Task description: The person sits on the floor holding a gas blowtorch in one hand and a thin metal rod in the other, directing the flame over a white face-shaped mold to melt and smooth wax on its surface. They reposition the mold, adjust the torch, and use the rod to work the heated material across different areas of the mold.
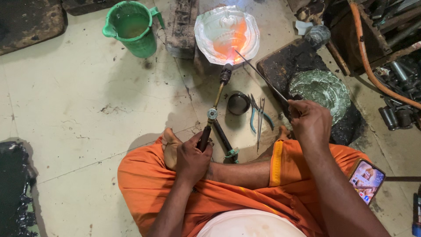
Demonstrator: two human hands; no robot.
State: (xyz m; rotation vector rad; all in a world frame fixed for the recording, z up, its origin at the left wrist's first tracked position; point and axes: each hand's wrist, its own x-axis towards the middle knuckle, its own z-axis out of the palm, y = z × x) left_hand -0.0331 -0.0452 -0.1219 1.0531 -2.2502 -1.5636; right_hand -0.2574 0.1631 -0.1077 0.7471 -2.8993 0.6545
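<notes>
My left hand [191, 159] grips the dark handle of a gas torch [215, 105] that points away from me. Its flame plays on an embossed silver metal plate [206, 27], which glows orange in the middle. My right hand [310, 123] holds a long thin metal rod [259, 74]; the rod's tip reaches the heated spot on the plate. I sit cross-legged on the floor in orange cloth.
A green jug of water [133, 28] stands far left. A small dark bowl [239, 103], pliers with blue handles [254, 115] and tweezers [261, 115] lie between torch and rod. A second embossed plate [322, 90] rests on black pitch at right. A phone [366, 181] lies by my right knee.
</notes>
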